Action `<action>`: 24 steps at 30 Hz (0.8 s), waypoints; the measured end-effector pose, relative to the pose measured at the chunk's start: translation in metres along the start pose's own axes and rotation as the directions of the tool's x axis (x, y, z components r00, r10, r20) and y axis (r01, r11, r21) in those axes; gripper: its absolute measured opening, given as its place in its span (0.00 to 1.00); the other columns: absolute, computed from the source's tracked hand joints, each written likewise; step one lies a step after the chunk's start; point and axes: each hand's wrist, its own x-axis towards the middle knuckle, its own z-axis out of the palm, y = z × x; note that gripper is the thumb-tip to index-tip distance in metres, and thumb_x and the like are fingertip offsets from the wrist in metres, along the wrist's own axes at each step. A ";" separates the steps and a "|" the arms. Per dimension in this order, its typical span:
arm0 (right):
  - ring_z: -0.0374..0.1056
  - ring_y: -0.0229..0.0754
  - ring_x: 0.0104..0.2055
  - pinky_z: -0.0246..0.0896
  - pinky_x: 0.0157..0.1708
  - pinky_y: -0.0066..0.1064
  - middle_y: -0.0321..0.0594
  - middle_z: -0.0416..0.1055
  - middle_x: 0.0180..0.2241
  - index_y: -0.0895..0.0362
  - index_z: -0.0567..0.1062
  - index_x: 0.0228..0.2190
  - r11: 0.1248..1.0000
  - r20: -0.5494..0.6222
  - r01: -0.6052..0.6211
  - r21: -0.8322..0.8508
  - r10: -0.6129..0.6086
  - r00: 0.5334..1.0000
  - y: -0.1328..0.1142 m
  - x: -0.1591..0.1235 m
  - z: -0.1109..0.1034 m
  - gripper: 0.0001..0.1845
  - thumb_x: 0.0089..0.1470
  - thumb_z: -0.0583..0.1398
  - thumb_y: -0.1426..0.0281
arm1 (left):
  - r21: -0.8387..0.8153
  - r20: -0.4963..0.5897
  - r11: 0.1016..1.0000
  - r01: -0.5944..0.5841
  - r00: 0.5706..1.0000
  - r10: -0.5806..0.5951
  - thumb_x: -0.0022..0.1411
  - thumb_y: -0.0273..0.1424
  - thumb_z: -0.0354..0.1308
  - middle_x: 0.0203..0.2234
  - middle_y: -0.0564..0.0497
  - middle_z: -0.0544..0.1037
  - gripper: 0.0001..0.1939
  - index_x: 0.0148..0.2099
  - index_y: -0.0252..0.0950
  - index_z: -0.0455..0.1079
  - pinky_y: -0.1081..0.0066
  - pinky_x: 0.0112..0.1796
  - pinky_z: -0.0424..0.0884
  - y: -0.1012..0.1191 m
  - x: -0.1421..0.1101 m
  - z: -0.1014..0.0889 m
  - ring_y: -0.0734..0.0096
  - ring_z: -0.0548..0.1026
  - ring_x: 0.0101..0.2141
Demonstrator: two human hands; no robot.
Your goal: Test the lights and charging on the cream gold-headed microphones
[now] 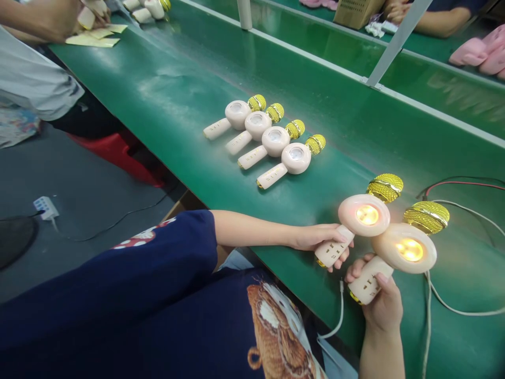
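Observation:
My left hand (pixel 321 239) is closed round the handle of a pale pink microphone (pixel 345 213) with a gold mesh head. My right hand (pixel 382 302) grips a second such microphone (pixel 394 237), just to the right and nearer to me. Both round middles glow with yellow-orange light, and the two bodies touch or overlap in view. Small gold markings show on each handle. A white cable (pixel 341 302) with a bare plug end stands up at the table edge, below my left hand.
Several unlit microphones (pixel 275 141) lie in a slanted row on the green table (pixel 177 105). White and red cables (pixel 465 313) run on the right. A metal post (pixel 398 45) rises from the divider. Co-workers sit at far left and far right; a power strip (pixel 46 208) lies on the floor.

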 end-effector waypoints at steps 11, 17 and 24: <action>0.67 0.42 0.22 0.63 0.22 0.34 0.36 0.69 0.22 0.52 0.71 0.36 1.000 -0.015 -0.007 0.024 0.007 1.000 0.000 -0.002 0.004 0.15 0.47 0.62 0.59 | -0.042 0.029 0.999 0.010 1.000 -0.008 0.52 0.41 0.61 0.25 0.52 0.73 0.18 0.41 0.35 0.64 0.68 0.24 0.72 -0.002 0.002 -0.004 0.71 0.73 0.23; 0.66 0.42 0.23 0.64 0.21 0.33 0.35 0.69 0.22 0.53 0.72 0.35 1.000 -0.036 -0.015 0.011 0.015 0.999 -0.002 -0.002 0.005 0.15 0.46 0.62 0.58 | -0.040 0.036 0.999 -0.004 0.999 0.006 0.53 0.41 0.60 0.26 0.52 0.74 0.18 0.41 0.35 0.64 0.68 0.25 0.72 -0.002 0.001 -0.004 0.71 0.73 0.23; 0.67 0.41 0.23 0.64 0.21 0.32 0.36 0.70 0.23 0.53 0.72 0.35 0.999 -0.043 -0.027 0.017 0.028 0.999 -0.002 -0.002 0.006 0.16 0.45 0.63 0.59 | -0.044 0.049 0.999 0.014 0.999 -0.012 0.52 0.44 0.60 0.26 0.51 0.75 0.20 0.41 0.36 0.63 0.66 0.26 0.73 -0.004 0.003 -0.006 0.68 0.75 0.25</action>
